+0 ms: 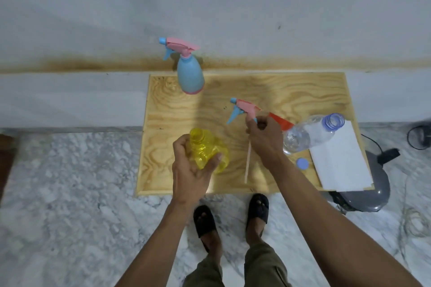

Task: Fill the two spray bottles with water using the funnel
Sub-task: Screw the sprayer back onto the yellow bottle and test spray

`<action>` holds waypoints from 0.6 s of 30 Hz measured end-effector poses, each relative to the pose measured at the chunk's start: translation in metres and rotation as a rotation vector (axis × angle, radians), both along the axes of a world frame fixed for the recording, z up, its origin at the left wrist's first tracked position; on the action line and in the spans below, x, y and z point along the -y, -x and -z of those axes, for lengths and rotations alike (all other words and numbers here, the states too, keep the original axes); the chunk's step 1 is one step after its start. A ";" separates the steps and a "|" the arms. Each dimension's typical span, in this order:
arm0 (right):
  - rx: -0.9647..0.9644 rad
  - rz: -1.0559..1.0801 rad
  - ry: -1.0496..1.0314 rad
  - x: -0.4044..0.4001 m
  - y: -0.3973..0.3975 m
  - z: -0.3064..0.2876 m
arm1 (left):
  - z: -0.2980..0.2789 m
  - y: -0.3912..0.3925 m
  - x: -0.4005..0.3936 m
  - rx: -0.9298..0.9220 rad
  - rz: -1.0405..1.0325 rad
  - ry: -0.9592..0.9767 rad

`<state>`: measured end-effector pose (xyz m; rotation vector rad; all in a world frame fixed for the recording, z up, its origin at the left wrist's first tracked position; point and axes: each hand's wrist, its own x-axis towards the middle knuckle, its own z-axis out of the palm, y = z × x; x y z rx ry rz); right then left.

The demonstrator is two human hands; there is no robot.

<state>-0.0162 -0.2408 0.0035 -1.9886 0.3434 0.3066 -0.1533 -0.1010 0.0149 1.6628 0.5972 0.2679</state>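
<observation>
**Sprayer head off, yellow bottle in hand**

I am watching from the head camera as the left hand (190, 170) is gripping the yellow spray bottle (207, 150) around its body, its open neck tilted up and left above the wooden board (291, 91). The right hand (264, 138) is pinching the pink-and-blue sprayer head (245, 108) by its collar, just right of the bottle, its dip tube (247, 162) hanging down. The blue spray bottle (189, 74) is standing capped at the board's far edge. A red funnel (281, 121) is lying beside the uncapped clear water bottle (310, 134), behind the right hand.
</observation>
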 end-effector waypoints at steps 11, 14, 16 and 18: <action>0.477 0.012 -0.787 -0.027 0.005 -0.263 | -0.106 -0.001 -0.005 0.243 -0.111 -0.194; 0.586 -0.043 -0.843 -0.038 0.017 -0.306 | -0.118 -0.001 -0.009 0.311 -0.102 -0.160; 0.632 -0.079 -0.848 -0.042 0.025 -0.321 | -0.125 0.002 -0.011 0.350 -0.080 -0.178; 0.648 -0.103 -0.838 -0.046 0.033 -0.329 | -0.130 0.006 -0.013 0.367 -0.079 -0.198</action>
